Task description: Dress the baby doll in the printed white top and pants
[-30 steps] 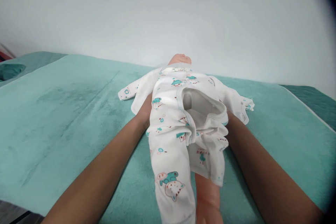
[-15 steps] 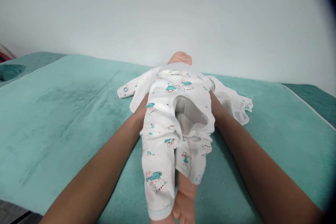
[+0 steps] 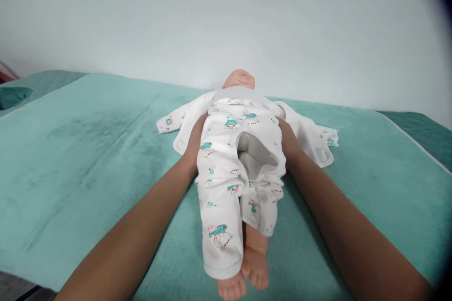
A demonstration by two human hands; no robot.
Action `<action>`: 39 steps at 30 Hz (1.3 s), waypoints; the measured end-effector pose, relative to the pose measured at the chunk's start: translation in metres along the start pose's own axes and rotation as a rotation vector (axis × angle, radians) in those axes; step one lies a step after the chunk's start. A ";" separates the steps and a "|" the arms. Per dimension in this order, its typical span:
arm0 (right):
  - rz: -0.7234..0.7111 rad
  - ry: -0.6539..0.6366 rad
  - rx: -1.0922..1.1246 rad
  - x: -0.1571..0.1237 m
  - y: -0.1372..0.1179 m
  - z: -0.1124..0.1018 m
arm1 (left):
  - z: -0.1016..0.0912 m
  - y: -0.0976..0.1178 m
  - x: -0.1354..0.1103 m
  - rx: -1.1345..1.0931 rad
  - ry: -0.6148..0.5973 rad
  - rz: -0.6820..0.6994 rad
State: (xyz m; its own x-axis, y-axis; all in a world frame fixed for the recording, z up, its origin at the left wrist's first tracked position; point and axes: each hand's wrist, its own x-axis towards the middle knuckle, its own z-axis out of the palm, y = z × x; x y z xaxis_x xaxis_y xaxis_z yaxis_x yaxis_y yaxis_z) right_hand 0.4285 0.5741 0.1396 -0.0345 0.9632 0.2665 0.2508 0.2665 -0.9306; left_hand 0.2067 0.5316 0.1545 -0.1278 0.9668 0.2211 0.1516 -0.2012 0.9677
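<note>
A baby doll (image 3: 243, 79) lies on its back, head away from me, in white printed pants (image 3: 219, 183) with an open crotch. One pant leg reaches the ankle; the other is bunched higher, baring the shin. A white printed jacket (image 3: 192, 115) is spread open beneath the doll, sleeves outstretched. My left hand (image 3: 198, 140) presses against the left side of the pants near the waist, over the jacket. On the opposite side, my right hand (image 3: 287, 143) lies along the hip. The fingers of both hands are hidden behind or under the doll and its clothes.
A light green plush cover (image 3: 106, 150) spreads under the doll, with darker green fabric (image 3: 420, 127) at its sides. Behind it rises a pale wall (image 3: 226, 19). The cover's near left edge shows at the lower left.
The doll's legs and the pants' lower ends have shifted away from me and slightly right, bringing the feet fully into view. My hands have moved slightly toward the doll's head along its sides.
</note>
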 end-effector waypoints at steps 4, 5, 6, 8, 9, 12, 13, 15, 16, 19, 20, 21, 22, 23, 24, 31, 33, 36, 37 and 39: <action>0.032 0.246 0.017 0.004 0.001 0.000 | -0.003 -0.006 0.009 0.053 0.163 0.049; -0.001 0.262 0.032 0.004 0.000 -0.001 | -0.004 -0.006 0.012 0.060 0.186 0.071; -0.042 0.251 0.040 0.003 -0.002 -0.001 | -0.005 -0.005 0.015 0.070 0.192 0.103; -0.101 0.178 0.023 0.003 -0.007 -0.004 | -0.008 -0.002 0.021 0.094 0.160 0.163; -0.114 0.132 0.002 0.002 -0.009 -0.005 | -0.009 -0.001 0.024 0.105 0.123 0.178; -0.151 0.041 -0.018 0.003 -0.014 -0.010 | -0.014 0.001 0.029 0.098 0.009 0.208; -0.176 0.024 -0.013 0.003 -0.014 -0.012 | -0.015 0.001 0.031 0.096 -0.017 0.224; -0.227 -0.007 -0.010 0.004 -0.014 -0.013 | -0.016 0.001 0.031 0.097 -0.049 0.254; -0.241 -0.026 -0.018 0.005 -0.015 -0.014 | -0.016 0.000 0.031 0.099 -0.059 0.262; -0.241 -0.089 -0.055 0.008 -0.016 -0.015 | -0.014 0.002 0.029 0.104 -0.085 0.280; -0.242 -0.106 -0.065 0.009 -0.017 -0.015 | -0.012 0.002 0.029 0.111 -0.094 0.282; -0.248 -0.123 -0.078 0.011 -0.018 -0.016 | -0.012 0.003 0.029 0.125 -0.097 0.281; -0.260 -0.143 -0.091 0.013 -0.019 -0.016 | -0.011 0.004 0.030 0.151 -0.093 0.276; -0.271 -0.167 -0.103 0.014 -0.019 -0.016 | -0.010 0.004 0.032 0.188 -0.079 0.270; -0.279 -0.189 -0.111 0.015 -0.020 -0.016 | -0.009 0.005 0.035 0.230 -0.057 0.265; -0.289 -0.086 -0.119 0.030 -0.021 -0.003 | -0.003 0.003 0.069 0.355 0.076 0.247; -0.233 0.002 -0.193 0.044 -0.019 0.001 | 0.000 0.002 0.081 0.346 0.089 0.164; -0.067 0.010 -0.136 0.066 -0.012 0.004 | 0.003 0.000 0.095 0.348 0.100 0.049; -0.014 -0.025 -0.071 0.071 -0.010 0.005 | 0.003 0.000 0.098 0.354 0.093 0.029; 0.039 -0.067 0.017 0.077 -0.006 0.005 | 0.003 0.001 0.102 0.381 0.064 0.042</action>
State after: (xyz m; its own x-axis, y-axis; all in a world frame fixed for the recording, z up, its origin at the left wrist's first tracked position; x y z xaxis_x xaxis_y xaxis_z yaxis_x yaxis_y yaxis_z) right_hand 0.4196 0.6469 0.1641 -0.0898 0.9728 0.2136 0.2363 0.2292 -0.9443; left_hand 0.1970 0.6300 0.1776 -0.1725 0.9449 0.2783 0.5096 -0.1562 0.8461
